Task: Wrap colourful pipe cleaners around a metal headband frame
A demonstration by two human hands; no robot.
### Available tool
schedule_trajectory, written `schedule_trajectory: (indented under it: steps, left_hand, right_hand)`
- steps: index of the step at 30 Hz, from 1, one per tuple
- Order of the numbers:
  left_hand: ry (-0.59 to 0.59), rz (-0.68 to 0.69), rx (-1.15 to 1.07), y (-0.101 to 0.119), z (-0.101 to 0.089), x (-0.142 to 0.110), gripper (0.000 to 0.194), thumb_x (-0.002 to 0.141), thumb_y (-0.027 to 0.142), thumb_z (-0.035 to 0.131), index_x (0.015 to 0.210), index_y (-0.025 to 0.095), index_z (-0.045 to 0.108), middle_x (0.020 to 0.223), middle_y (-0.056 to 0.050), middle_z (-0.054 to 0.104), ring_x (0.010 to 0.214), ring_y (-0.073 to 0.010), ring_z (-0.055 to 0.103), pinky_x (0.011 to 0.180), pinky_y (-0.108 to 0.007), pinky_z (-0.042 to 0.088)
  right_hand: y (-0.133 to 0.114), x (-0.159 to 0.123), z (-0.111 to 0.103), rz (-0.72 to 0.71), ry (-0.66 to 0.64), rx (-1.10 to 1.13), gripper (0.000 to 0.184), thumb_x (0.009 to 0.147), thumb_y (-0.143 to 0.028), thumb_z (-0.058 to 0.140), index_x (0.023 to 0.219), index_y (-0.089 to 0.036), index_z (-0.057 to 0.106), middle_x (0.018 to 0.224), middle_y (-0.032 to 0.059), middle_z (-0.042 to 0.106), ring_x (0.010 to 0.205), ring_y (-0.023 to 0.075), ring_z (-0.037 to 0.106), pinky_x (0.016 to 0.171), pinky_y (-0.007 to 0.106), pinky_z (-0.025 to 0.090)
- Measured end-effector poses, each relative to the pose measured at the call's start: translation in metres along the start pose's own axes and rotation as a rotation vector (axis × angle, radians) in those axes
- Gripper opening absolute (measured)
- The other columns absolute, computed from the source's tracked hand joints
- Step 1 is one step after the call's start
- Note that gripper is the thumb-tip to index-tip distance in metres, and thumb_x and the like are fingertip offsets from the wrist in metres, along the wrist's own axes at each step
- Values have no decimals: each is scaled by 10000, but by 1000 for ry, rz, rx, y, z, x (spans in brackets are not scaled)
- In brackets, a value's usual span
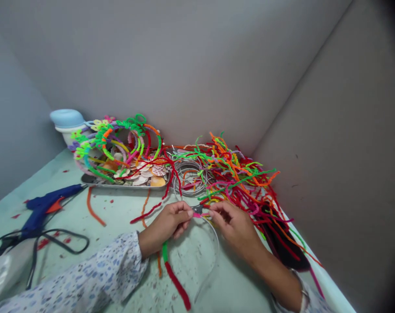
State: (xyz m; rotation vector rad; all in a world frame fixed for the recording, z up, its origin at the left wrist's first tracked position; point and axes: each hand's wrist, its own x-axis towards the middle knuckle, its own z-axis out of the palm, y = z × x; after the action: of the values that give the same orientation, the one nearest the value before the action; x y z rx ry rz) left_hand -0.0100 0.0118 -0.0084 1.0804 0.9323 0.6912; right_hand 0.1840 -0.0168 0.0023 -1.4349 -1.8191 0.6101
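My left hand (167, 224) is closed, pinching the end of a thin metal headband (215, 243) where a pink pipe cleaner (200, 214) meets it. My right hand (234, 224) is closed in a pinch on the same pink pipe cleaner, just to the right of the left fingers. The headband curves down and right under my right wrist. A green and red pipe cleaner (174, 278) lies under my left wrist on the table.
A heap of coloured pipe cleaners (236, 174) lies behind my hands, with bare metal headbands (189, 176). A metal tray (93, 180) holds wrapped headbands and shells. A blue glue gun (44, 208) with black cord lies at left. A blue-lidded container (67, 121) stands behind.
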Motion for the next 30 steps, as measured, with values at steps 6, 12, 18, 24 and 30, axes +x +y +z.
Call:
schedule_trajectory:
  steps: [6,12,18,24,30]
  left_hand:
    - [-8,28,13,-6,-2,3,209,808,353,582,757,168,499,512,78,484,314,-23,335,311,-143,211]
    - [-2,49,23,-6,0,2,223,806,367,587,751,168,501,500,80,473,325,-28,324,312,-141,231]
    - [-13,37,22,-5,1,1,210,796,349,599,760,166,504,507,78,480,331,-30,332,312,-139,245]
    - [-17,27,15,-5,0,1,208,804,349,591,763,163,507,510,76,481,332,-28,331,310,-135,237]
    - [-19,29,9,-6,-1,3,192,804,333,590,763,164,510,503,75,485,325,-29,333,307,-137,231]
  right_hand:
    - [-12,-1,5,393,-336,373,407,903,-444,426,725,-147,641,543,9,587,477,114,499,459,220,354]
    - [-10,-3,13,470,-304,457,373,869,-459,477,747,-145,639,543,5,594,429,84,416,420,205,290]
    - [-13,-2,14,495,-265,426,269,840,-364,518,732,-150,640,528,-8,587,421,74,359,423,210,256]
    - [-14,-3,16,507,-230,441,221,816,-334,542,769,-153,661,525,-13,584,447,86,403,440,212,270]
    - [-16,-3,16,477,-193,444,198,794,-315,559,744,-156,667,515,-17,575,478,102,458,470,214,321]
